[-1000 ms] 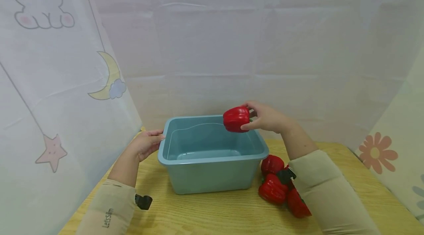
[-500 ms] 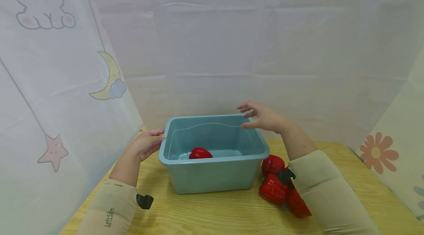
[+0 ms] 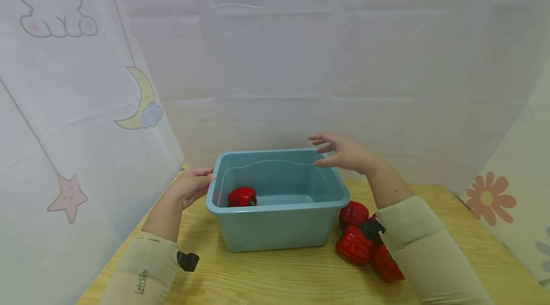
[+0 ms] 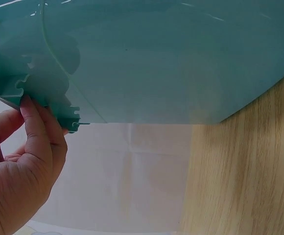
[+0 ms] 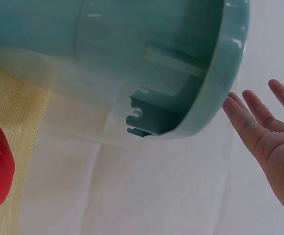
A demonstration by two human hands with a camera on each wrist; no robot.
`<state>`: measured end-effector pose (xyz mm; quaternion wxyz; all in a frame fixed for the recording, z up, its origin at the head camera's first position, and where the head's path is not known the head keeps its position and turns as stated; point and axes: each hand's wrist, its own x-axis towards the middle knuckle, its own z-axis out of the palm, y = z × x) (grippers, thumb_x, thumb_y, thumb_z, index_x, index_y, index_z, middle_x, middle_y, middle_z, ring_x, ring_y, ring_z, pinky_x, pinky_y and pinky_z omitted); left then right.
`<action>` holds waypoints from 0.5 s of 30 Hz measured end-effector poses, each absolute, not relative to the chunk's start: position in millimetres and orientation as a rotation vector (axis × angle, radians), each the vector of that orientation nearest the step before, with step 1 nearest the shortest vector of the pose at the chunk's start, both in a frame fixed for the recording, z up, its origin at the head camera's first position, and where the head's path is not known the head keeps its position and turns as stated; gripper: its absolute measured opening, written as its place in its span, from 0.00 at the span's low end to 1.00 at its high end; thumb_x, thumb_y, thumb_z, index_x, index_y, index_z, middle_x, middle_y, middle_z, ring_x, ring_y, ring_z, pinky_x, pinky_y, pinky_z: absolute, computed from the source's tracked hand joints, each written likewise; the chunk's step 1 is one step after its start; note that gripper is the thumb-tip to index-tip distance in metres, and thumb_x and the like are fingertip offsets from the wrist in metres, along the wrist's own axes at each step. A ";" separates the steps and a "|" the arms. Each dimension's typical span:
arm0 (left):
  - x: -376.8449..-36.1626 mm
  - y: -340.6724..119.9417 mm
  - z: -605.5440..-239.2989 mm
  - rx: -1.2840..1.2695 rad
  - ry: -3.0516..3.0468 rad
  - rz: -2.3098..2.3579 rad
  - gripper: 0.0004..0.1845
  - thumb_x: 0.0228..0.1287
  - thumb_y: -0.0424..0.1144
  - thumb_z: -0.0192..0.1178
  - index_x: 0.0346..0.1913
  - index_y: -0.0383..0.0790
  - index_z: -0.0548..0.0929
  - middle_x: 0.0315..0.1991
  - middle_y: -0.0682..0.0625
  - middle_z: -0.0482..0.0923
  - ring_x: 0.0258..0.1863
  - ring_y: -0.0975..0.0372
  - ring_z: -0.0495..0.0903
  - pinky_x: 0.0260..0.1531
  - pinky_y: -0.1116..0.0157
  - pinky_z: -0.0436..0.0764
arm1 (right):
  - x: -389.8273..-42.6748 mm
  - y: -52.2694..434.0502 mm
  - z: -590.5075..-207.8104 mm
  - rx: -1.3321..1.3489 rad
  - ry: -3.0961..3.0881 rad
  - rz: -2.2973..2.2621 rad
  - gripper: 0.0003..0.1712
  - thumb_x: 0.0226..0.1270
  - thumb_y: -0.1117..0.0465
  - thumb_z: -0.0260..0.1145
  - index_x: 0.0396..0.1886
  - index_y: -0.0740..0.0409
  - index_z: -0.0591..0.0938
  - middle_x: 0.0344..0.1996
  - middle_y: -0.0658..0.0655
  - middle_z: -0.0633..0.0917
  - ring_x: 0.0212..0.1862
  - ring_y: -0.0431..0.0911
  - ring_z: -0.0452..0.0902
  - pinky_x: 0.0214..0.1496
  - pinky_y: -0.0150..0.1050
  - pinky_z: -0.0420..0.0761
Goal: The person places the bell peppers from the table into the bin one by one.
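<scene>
A blue-green plastic bin (image 3: 275,229) stands on the wooden table. One red bell pepper (image 3: 241,196) lies inside it at the left, its lower part hidden by the front rim. My left hand (image 3: 193,188) holds the bin's left rim; in the left wrist view the thumb and fingers (image 4: 32,122) pinch the rim's underside edge. Over the bin's back right corner hovers my right hand (image 3: 343,153), fingers spread and nothing in them. The right wrist view shows the same hand (image 5: 279,139) beside the bin's rim (image 5: 225,73).
Several red bell peppers (image 3: 354,245) lie heaped on the table to the right of the bin, partly hidden by the right sleeve (image 3: 423,243). A pale cloth wall (image 3: 275,57) rises close behind the bin, and another borders the table's left side.
The right hand has let go of a bell pepper, which dropped into the bin and then rolled left. The left hand keeps its place on the rim.
</scene>
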<state>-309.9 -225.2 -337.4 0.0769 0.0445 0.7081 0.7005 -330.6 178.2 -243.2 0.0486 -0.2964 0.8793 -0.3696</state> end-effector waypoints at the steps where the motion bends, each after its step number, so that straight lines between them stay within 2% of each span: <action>1: -309.9 -225.2 -337.4 0.137 2.122 2.099 0.27 0.65 0.30 0.53 0.64 0.24 0.60 0.49 0.44 0.76 0.38 0.65 0.80 0.42 0.71 0.78 | -330.6 178.5 -243.6 -0.905 2.677 -1.129 0.37 0.55 0.58 0.69 0.64 0.46 0.65 0.61 0.57 0.68 0.60 0.56 0.66 0.52 0.51 0.75; 9: -309.1 -224.4 -337.1 0.134 2.124 2.099 0.27 0.65 0.30 0.53 0.64 0.25 0.60 0.49 0.43 0.76 0.39 0.65 0.80 0.42 0.71 0.78 | -330.5 178.7 -243.6 -0.905 2.669 -1.143 0.36 0.56 0.60 0.68 0.64 0.46 0.65 0.61 0.57 0.68 0.60 0.56 0.66 0.52 0.51 0.75; 15: -309.2 -224.6 -337.3 0.142 2.114 2.105 0.26 0.65 0.30 0.52 0.64 0.24 0.60 0.46 0.45 0.78 0.38 0.65 0.80 0.41 0.71 0.78 | -329.0 178.7 -242.7 -0.912 2.663 -1.148 0.37 0.56 0.60 0.69 0.64 0.46 0.65 0.61 0.57 0.68 0.60 0.56 0.67 0.51 0.51 0.75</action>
